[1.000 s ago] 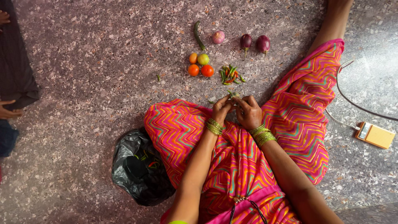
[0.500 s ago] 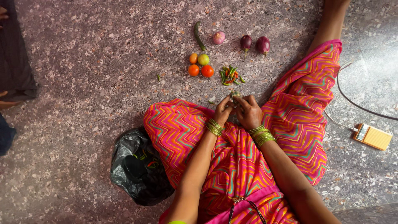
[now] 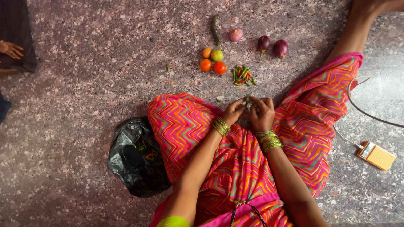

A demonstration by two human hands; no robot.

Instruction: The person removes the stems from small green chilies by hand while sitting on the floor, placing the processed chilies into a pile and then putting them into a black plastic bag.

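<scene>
Left hand (image 3: 234,112) and right hand (image 3: 261,114) met fingertip to fingertip over the lap, both pinching one small green chilli (image 3: 248,101) between them, just above the floor (image 3: 84,84).

Black plastic bag (image 3: 136,157) lay open beside the left knee, a few chillies inside. Orange box (image 3: 377,156) with a cable sat at the right edge.

Counted ahead: four tomatoes (image 3: 213,61), two aubergines (image 3: 272,44), one onion (image 3: 236,34), one long green pod (image 3: 215,29), one small heap of chillies (image 3: 242,75).

Open floor to the left; another person's hand (image 3: 11,49) at the far left edge.
</scene>
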